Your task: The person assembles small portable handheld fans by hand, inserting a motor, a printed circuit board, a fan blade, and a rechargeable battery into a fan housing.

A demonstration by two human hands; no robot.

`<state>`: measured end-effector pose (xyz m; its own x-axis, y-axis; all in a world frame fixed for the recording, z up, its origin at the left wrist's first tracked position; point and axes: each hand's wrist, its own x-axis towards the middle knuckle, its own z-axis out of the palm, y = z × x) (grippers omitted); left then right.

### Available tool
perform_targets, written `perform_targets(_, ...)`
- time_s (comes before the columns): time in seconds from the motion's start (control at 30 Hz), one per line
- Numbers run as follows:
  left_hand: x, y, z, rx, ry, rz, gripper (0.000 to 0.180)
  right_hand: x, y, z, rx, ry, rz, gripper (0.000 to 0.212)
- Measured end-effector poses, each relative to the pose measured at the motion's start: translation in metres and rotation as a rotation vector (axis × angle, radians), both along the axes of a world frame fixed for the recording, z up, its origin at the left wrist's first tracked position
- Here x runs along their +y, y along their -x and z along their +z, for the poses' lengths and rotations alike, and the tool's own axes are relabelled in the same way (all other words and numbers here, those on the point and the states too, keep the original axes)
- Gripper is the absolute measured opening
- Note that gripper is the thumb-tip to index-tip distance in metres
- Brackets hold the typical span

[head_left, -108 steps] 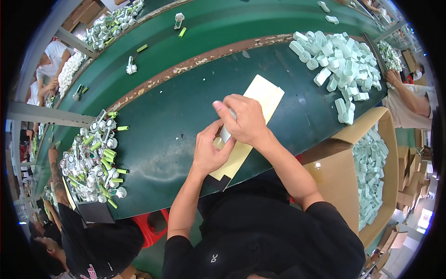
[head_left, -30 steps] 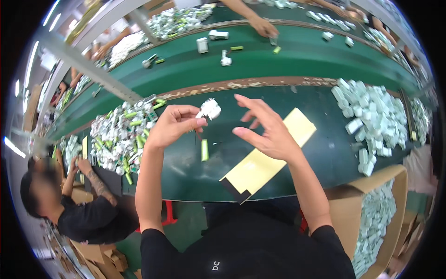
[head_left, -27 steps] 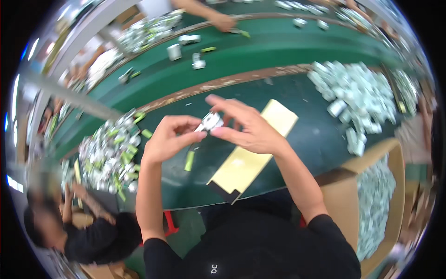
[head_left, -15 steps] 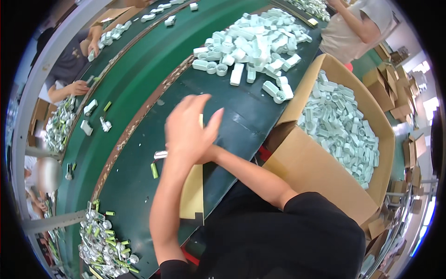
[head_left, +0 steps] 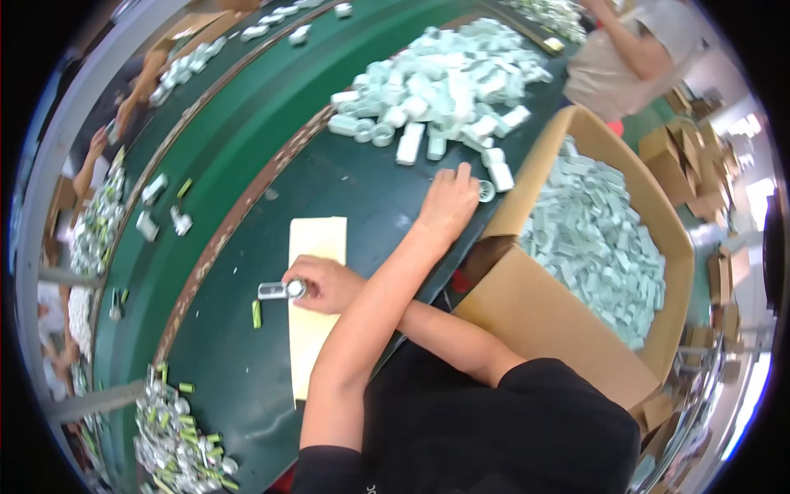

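My forearms cross, the left one passing over the right. My left hand (head_left: pixel 451 202) has reached to the table's right side, fingers closed on a pale green plastic housing (head_left: pixel 486 192) whose round end shows past the fingertips. Beside it lie other loose housings (head_left: pixel 499 174). My right hand (head_left: pixel 325 285) grips a small silvery-clear part (head_left: pixel 271 291) with a round end, held over a pale yellow sheet (head_left: pixel 317 239). A short lime-green piece (head_left: pixel 256 314) lies just below that part on the dark green table (head_left: pixel 222 346).
A big heap of pale green housings (head_left: pixel 444 82) covers the table's far end. An open carton (head_left: pixel 568 321) full of housings stands at right. Silvery parts with lime-green pieces (head_left: pixel 177 436) are piled near left. A green belt (head_left: pixel 214 156) curves past; co-workers (head_left: pixel 617 58) stand beyond.
My left hand has swept right and away from above my right hand, onto a housing at the table's edge. My right hand and the yellow sheet are now uncovered.
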<state>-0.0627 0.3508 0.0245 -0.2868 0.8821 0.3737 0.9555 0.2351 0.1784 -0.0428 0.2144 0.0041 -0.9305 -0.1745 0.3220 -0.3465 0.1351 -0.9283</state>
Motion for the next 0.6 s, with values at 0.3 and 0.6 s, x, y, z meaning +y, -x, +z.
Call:
perform_targets(0.3,-0.272,-0.005,0.081,-0.667,-0.961,0.437,0.047,0.008,0.005,0.004,-0.181,0.101,-0.081,0.031)
perform_targets(0.6,-0.409,-0.031,0.019,-1.345,-1.377,0.718,0.039,0.0,0.012,0.054,-0.103,0.085,0.018,0.041)
